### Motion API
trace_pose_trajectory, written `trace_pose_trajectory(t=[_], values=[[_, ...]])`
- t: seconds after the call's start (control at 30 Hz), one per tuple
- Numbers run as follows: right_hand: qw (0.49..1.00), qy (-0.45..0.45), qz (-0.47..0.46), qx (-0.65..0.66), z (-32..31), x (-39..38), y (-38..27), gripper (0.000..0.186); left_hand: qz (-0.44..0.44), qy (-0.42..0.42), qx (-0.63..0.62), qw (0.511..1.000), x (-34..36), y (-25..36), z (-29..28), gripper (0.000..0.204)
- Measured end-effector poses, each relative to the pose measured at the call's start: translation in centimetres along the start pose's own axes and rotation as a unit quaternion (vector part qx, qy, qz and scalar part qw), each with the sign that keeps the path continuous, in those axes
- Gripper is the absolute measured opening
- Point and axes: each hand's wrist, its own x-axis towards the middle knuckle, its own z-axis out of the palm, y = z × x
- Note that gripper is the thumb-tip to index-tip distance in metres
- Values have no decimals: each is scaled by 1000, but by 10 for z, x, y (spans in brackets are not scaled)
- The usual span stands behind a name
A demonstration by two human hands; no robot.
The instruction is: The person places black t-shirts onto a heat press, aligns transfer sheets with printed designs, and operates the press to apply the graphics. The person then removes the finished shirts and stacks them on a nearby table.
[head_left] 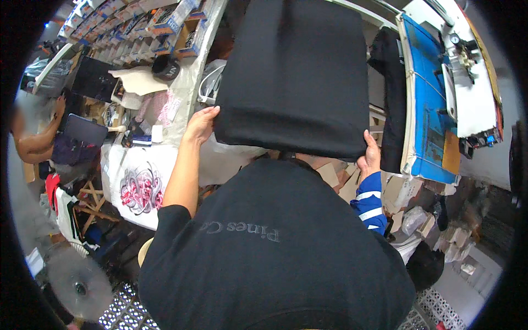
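Note:
A black garment (297,77) lies spread flat over a board in front of me, filling the upper middle of the view. My left hand (201,124), on a bare forearm, grips its near left corner. My right hand (369,154), coming out of a blue and white striped sleeve, holds the near right corner. Both hands pinch the fabric's lower edge. My own black shirt (275,253) fills the lower part of the picture and hides what lies under the garment's near edge.
A white shirt with a red and pink print (140,187) lies on the table at left. Another person's arm (33,144) shows at the far left. Also in view: a blue padded board (426,104) at right, a hanging black garment (393,99), a fan (77,283) at the lower left, and boxes (165,22) at the top left.

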Motion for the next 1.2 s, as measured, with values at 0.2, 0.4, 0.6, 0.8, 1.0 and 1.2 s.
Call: trace_pose_trajectory(t=[0.2,0.4,0.6,0.8,1.0,1.2], values=[[999,-3,-12,39,-20,25,8,24,47,-48,-69,995,-7,-14,6,23],[999,26,-35,-3,-26,27,17,28,60,10,33,998,14,-22,0,26],[982,10,23,-185,2,17,23,42,154,241,360,888,13,-108,-35,30],[926,103,-23,-362,-72,17,-10,30,282,473,370,748,-80,-90,-30,15],[830,51,-284,-477,47,35,-53,21,110,625,510,581,-140,-140,-100,59],[543,-156,-454,-689,135,47,-6,44,107,605,503,608,-141,-135,-97,80]])
